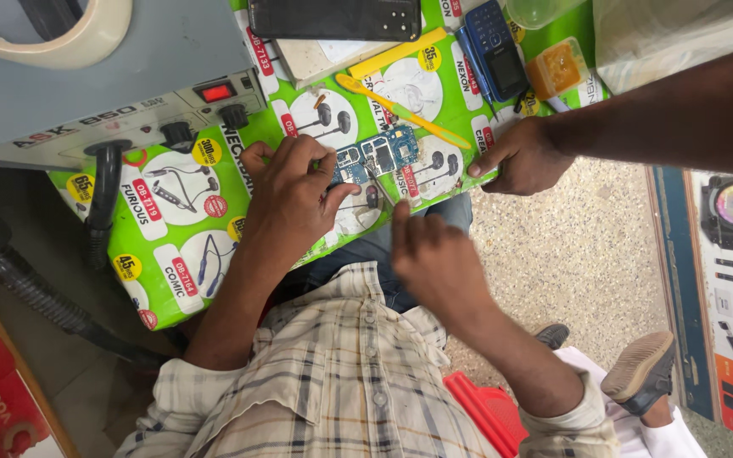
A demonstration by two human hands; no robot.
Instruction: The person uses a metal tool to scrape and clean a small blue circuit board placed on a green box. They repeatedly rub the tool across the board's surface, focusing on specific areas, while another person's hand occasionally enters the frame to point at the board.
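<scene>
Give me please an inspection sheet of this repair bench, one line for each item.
Surface: green printed sheet covers the bench.
Job's things: small circuit board; yellow plastic tool lies just beyond it.
Clutter: blue keypad phone, black phone, orange box, tape roll.
Grippers: left hand pinches the circuit board; right hand is near it, grip unclear; another person's hand rests on the sheet.
Cables: black hose hangs from the grey machine.
Surroundings: speckled floor, red stool.
</scene>
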